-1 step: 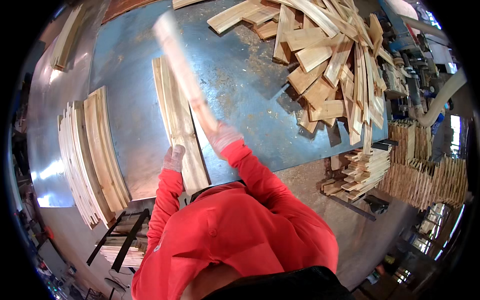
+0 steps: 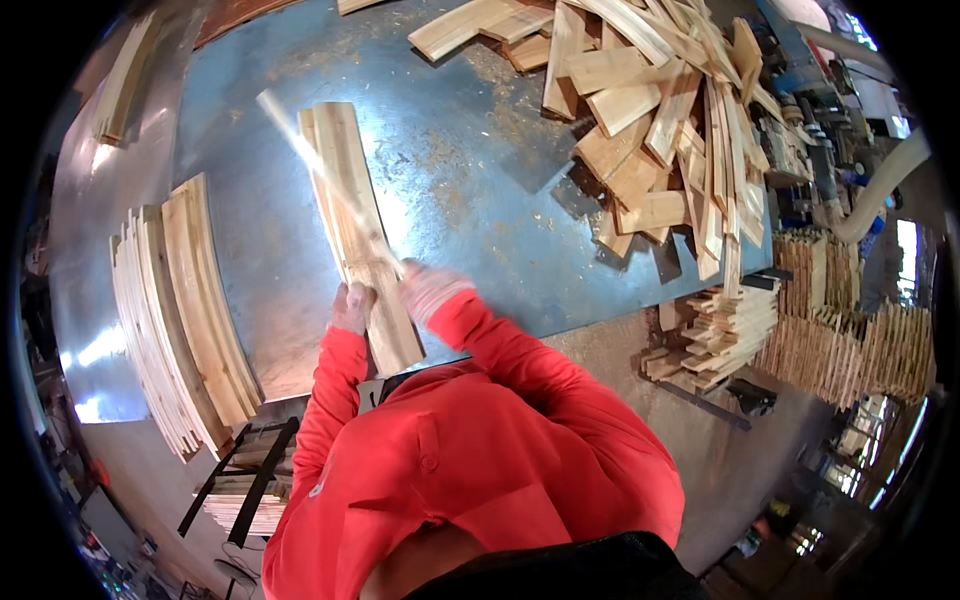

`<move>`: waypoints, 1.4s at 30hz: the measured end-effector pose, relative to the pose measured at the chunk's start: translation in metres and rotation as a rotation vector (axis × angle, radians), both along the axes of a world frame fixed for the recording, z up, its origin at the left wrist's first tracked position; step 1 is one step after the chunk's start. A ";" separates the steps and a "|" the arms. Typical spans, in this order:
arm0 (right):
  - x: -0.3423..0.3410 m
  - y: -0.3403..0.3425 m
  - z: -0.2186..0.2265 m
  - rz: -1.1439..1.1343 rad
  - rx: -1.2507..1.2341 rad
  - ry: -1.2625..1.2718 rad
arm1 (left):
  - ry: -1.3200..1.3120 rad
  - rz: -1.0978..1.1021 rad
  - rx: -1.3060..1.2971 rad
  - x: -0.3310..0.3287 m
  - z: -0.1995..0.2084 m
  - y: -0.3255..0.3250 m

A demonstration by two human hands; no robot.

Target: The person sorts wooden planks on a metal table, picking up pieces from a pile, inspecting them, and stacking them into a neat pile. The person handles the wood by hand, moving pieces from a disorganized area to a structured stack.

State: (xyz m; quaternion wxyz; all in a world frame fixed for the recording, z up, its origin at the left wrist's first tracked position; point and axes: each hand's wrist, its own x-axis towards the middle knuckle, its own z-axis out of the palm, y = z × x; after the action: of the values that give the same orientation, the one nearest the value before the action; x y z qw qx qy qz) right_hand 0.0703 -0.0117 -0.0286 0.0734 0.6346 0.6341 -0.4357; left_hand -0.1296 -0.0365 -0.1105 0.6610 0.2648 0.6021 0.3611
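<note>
Short wooden boards (image 2: 362, 180) lie in a small stack in front of me, pointing away across the blue table. My left hand (image 2: 352, 307), gloved, is closed on the stack's left edge close to its near end. Over the stack, my gloved right hand (image 2: 432, 290) grips the near end of a thin wooden board (image 2: 325, 172). That board is seen nearly edge-on, slants up to the left across the stack and is smeared by motion. The right hand's fingers are partly blurred.
A loose heap of boards (image 2: 630, 170) covers the table's (image 2: 470, 200) far right. Rows of boards (image 2: 205, 300) stand at the left, with another small bundle (image 2: 125, 85) farther off. Stacked boards (image 2: 735, 335) sit beyond the table's right front edge, near machinery (image 2: 820, 160).
The board in my right hand has swung left over the stack and turned from its broad face to its edge. My right hand has moved slightly left and nearer; my left hand stays at the stack.
</note>
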 end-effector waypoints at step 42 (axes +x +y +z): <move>0.357 0.078 -0.003 -0.330 0.880 -0.559 | 0.024 -0.391 0.118 0.200 0.093 0.240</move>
State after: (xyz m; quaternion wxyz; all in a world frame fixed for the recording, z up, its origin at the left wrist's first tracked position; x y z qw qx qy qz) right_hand 0.4275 0.0667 -0.0317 -0.1024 0.7880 0.6050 0.0502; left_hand 0.0702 0.2039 -0.0177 0.6949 0.4191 0.5247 0.2572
